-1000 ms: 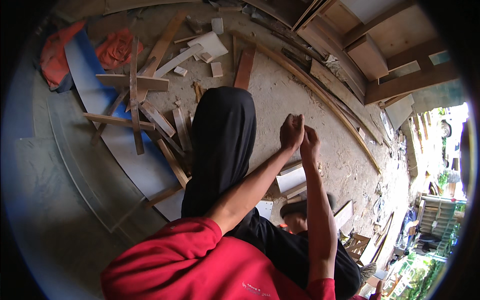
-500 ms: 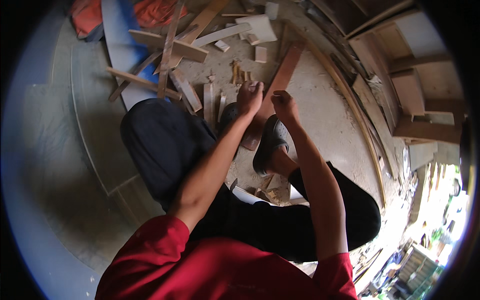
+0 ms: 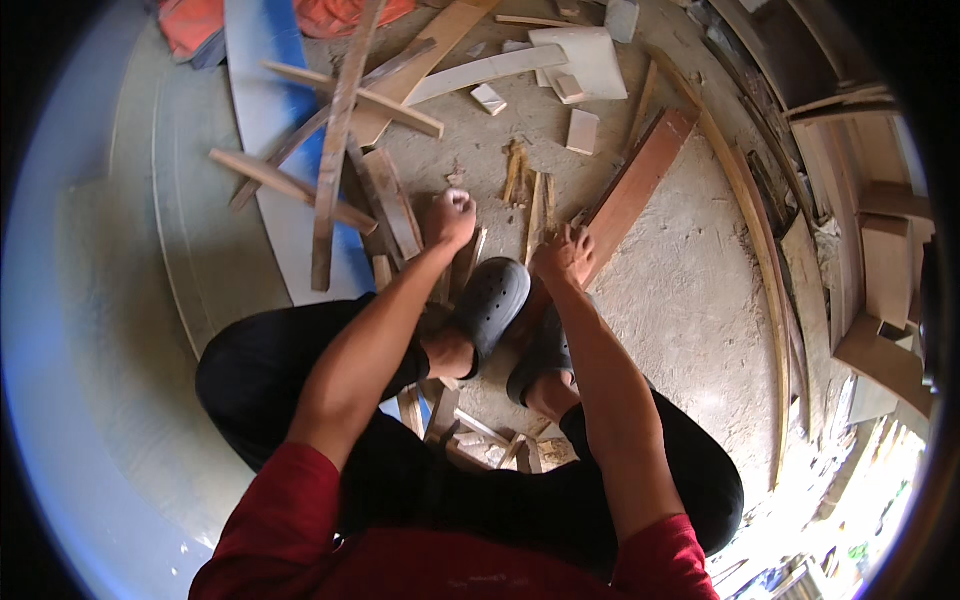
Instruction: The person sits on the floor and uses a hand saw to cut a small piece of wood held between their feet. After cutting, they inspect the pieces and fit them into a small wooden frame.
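Note:
I squat on a dusty concrete floor in black trousers and dark clogs (image 3: 492,300). My left hand (image 3: 452,216) is balled into a fist above the floor, just over short wood slats (image 3: 392,205); nothing shows in it. My right hand (image 3: 566,256) reaches down with curled fingers to the near end of a reddish-brown plank (image 3: 640,185). Whether it grips the plank is hidden. Thin splintered wood strips (image 3: 530,195) lie between the two hands.
Crossed wooden slats (image 3: 335,150) lie over a blue-and-white board (image 3: 268,110) at upper left, with orange cloth (image 3: 190,22) behind. Small wood blocks (image 3: 582,130) and a pale curved board (image 3: 480,72) lie ahead. A long curved strip (image 3: 768,280) and wooden frames (image 3: 885,260) line the right.
The view has tilted down and my feet have come into sight. Both hands have dropped from chest height toward the floor and moved apart, the right one reaching the plank's end.

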Motion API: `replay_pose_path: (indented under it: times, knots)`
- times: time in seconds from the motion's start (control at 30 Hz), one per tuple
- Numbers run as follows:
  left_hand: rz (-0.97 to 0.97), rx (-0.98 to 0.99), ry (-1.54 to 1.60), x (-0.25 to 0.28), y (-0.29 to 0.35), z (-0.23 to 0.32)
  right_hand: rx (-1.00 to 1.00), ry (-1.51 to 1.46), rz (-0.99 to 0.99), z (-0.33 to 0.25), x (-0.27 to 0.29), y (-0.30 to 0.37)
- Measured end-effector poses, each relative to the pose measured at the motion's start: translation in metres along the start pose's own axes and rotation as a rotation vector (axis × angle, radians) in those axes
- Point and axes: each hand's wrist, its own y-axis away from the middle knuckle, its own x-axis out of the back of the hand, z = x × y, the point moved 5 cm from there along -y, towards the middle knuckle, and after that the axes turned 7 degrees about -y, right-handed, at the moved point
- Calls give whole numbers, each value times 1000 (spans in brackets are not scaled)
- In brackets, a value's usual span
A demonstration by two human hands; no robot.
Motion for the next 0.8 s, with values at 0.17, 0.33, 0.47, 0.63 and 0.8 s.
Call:
replay_pose_path:
  times: [0.17,0.33,0.47,0.63,0.8]
  knots:
    - [5,-405,-311,-22,-88,111,-126,62,79,37,6,-43]
    - [97,-455,-878,-47,-195,136,-108,-118,44,34,5,-45]
    - [199,-322,-1120,-45,-268,106,-125,-175,-24,31,8,-48]
    - [-158,-335,-1263,-41,-272,115,-136,-125,-49,35,12,-43]
    - [-142,-594,-1219,-19,-225,117,-44,-156,-126,49,14,-49]
